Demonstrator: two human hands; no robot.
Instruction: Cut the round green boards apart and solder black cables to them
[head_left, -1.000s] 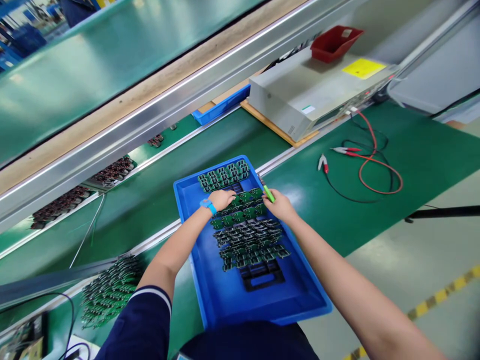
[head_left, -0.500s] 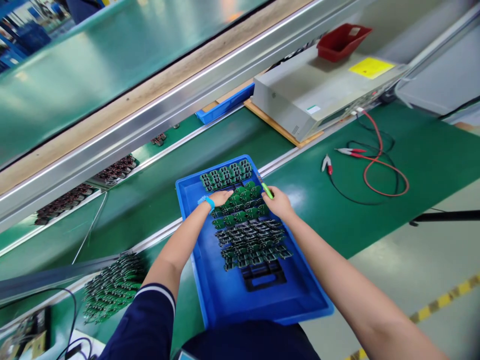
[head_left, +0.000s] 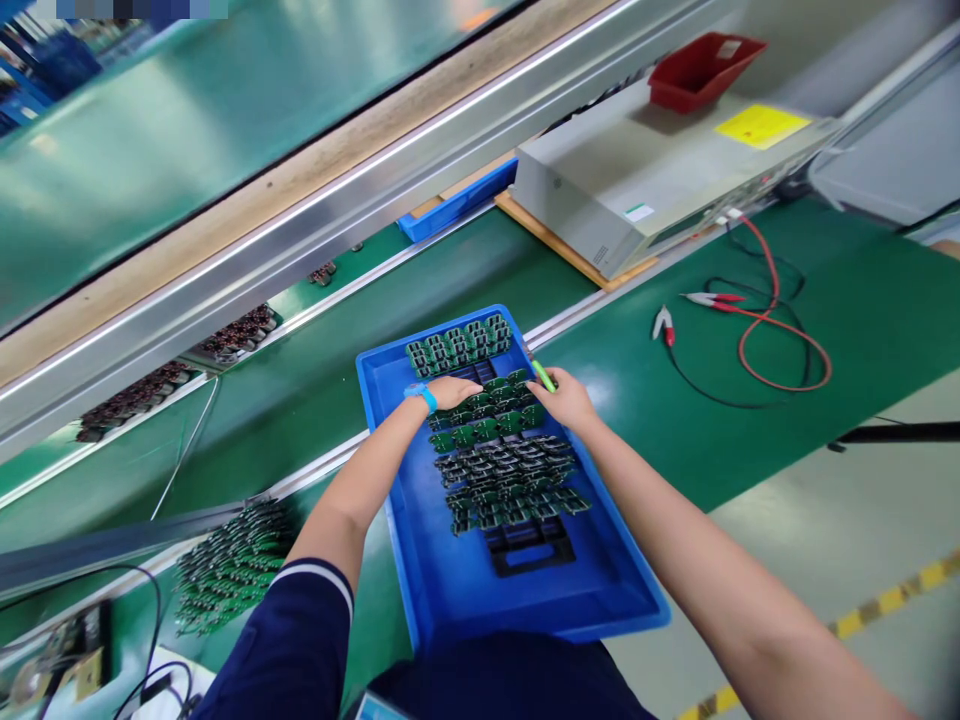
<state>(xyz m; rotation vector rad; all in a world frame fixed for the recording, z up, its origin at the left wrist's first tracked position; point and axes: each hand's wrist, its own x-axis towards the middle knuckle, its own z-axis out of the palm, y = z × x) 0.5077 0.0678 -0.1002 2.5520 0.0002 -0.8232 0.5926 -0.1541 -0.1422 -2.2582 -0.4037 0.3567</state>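
Observation:
A blue plastic tray lies in front of my body, holding several rows of green circuit boards. My left hand, with a blue wrist strap, has its fingers closed at the left end of a circuit board strip in the upper rows. At the opposite end of that strip is my right hand, fingertips against the boards. A slim tool with a bright green handle is gripped in it, pointing up and left; its exact kind is unclear. Black slotted racks show under the boards.
More circuit boards are stacked on the green bench at left. A grey instrument carries a red bin. Red and black clip leads lie at right. A metal rail crosses above, with copper-coloured parts behind.
My left hand has shifted right along the boards, and its fingers have closed at the strip's end. My right hand still grips the green-handled tool. The view has shifted slightly.

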